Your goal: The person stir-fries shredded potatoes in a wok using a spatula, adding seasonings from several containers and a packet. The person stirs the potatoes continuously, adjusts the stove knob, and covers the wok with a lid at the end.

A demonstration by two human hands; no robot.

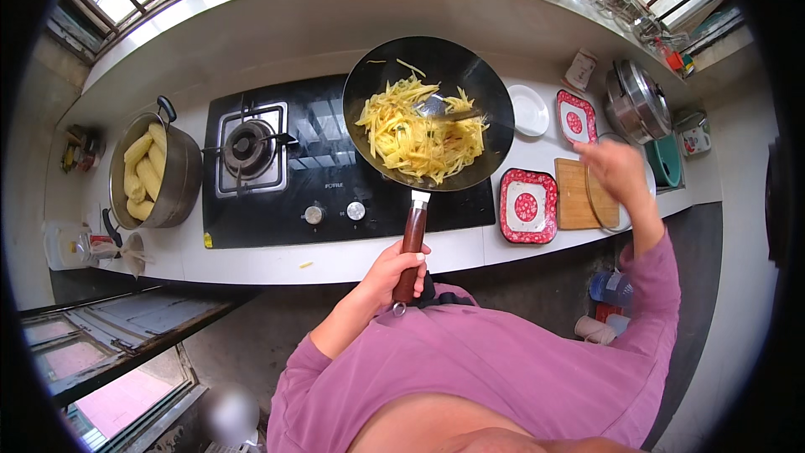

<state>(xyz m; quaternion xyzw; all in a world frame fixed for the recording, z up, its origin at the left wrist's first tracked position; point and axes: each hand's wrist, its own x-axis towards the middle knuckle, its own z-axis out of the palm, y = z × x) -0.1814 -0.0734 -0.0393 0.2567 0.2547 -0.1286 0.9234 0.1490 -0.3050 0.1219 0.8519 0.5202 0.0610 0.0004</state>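
Note:
My left hand (397, 272) is wrapped around the reddish-brown handle (414, 226) of a black wok (497, 85). Shredded potato (402, 138), yellow with green bits, fills the wok's middle, and a few strands cling to the far wall. Within the shreds sits a spatula (458, 116), blurred, its shaft running rightwards. My right hand (615, 167) is raised over the cutting board and closed around the spatula's far end; blur hides much of the grip. Beneath the wok lies a black glass gas cooktop (321, 157) with its left burner (249, 148) uncovered.
Left of the cooktop, a deep two-handled pot (179, 170) holds several corn cobs (148, 170). Red-patterned square plates (529, 233) (575, 97), a white plate (529, 110), a wooden cutting board (571, 195) and a lidded steel pot (640, 100) stand to the right. A potato strip (305, 265) lies near the front edge.

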